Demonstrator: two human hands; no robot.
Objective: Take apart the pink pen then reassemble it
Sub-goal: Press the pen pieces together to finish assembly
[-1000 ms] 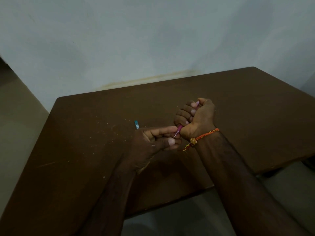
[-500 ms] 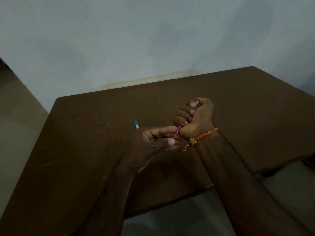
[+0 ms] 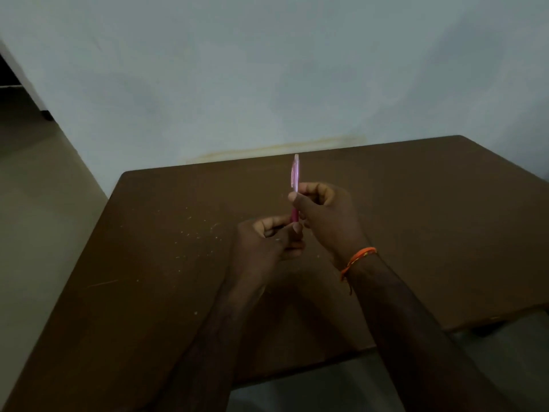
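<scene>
The pink pen stands nearly upright above the middle of the brown table. Its pale translucent upper part sticks up past my fingers; a darker pink section shows between my two hands. My right hand pinches the barrel at mid-height with thumb and fingers. My left hand sits just below and left, its fingertips closed on the pen's lower end. The pen's tip is hidden inside my left fingers. An orange thread band circles my right wrist.
Small pale crumbs are scattered on the table left of my hands. A pale wall rises directly behind the table's far edge. The table's near edge cuts across under my forearms, with floor beyond it.
The pen has gone from tucked in my right fist, tilted low, to held upright between both hands' fingertips. The small blue piece seen on the table earlier is out of sight now.
</scene>
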